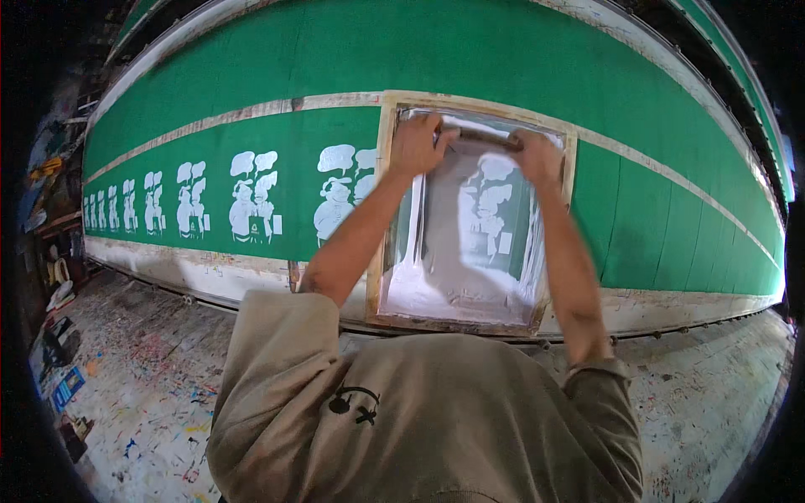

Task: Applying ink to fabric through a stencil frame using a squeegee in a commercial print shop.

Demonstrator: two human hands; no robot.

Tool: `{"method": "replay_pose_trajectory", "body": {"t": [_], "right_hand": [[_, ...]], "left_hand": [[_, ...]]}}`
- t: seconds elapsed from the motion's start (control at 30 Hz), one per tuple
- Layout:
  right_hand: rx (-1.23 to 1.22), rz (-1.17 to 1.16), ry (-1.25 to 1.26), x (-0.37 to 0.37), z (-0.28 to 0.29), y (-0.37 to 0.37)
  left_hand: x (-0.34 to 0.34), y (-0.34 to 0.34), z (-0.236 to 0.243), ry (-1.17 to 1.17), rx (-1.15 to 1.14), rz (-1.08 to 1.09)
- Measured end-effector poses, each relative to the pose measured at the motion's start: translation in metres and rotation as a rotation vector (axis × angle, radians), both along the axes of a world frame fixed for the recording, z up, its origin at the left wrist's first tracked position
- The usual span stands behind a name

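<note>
A wooden-framed printing screen (478,104) lies on green fabric (335,50) in front of me. Both my hands grip a squeegee (482,137) near the screen's far end. My left hand (417,144) is wrapped round its left end, and my right hand (537,157) is closed on the right end. White ink (453,298) coats the mesh and pools thickly along the near side. Through the mesh shows a figure design (488,201) with a speech bubble. The squeegee's blade is hard to make out behind my fingers.
White printed figures (253,201) run in a row along the fabric to the left. A pale table edge (193,272) crosses in front of me. Below is a paint-spattered floor (151,369), with clutter at the far left. Another green-covered table (746,67) stands at the upper right.
</note>
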State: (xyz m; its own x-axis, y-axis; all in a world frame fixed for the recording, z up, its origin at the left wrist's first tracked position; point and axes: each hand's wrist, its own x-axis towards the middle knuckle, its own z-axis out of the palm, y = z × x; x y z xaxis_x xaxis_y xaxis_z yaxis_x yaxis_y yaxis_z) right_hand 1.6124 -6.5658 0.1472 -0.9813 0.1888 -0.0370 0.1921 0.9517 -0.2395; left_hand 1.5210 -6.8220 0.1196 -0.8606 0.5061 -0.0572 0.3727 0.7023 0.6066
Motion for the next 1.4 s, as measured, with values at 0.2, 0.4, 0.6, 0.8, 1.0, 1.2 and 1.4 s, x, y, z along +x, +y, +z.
{"method": "replay_pose_trajectory", "body": {"t": [0.2,0.4,0.6,0.8,1.0,1.2,1.4], "right_hand": [[0.009,0.068,-0.05,0.205,-0.017,-0.078],[-0.07,0.136,0.177,0.297,-0.021,-0.098],[-0.199,0.231,-0.015,0.279,0.005,-0.079],[0.013,0.213,0.249,0.288,-0.011,-0.091],[0.052,0.112,0.249,0.095,-0.033,-0.014],[-0.104,-0.319,-0.158,0.145,0.013,-0.013],[-0.929,-0.62,0.167,0.311,-0.062,0.131]], "left_hand": [[0.231,-0.087,-0.027,0.146,-0.006,0.031],[0.317,-0.126,-0.011,0.068,0.092,-0.039],[0.223,-0.137,-0.014,0.163,-0.019,0.425],[0.218,-0.166,-0.037,0.174,-0.11,0.407],[0.223,-0.137,-0.02,-0.348,0.285,0.618],[0.225,-0.133,-0.013,-0.28,0.304,0.661],[0.238,-0.023,-0.036,-0.051,0.446,0.579]]}}
